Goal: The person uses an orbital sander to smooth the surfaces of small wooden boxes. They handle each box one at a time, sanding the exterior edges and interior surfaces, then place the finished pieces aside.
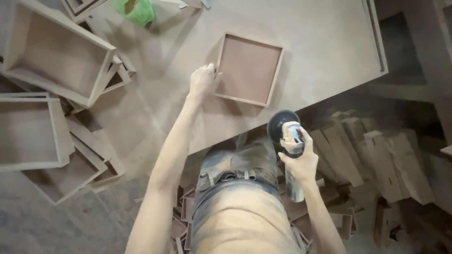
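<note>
Roughly, big dusty workbench fills the upper frame; stacked open box frames crowd its left edge and the floor, so working room is narrow; scrap wood offcuts piled below right; green bag at far edge. Shallow square tray lies flat mid-bench, open side up; left hand clamps its near-left corner, probably to pin it against sliding. Right hand is wrapped tight round an angle grinder, disc end pointing at the bench, held off the edge, clear of the tray.
</note>
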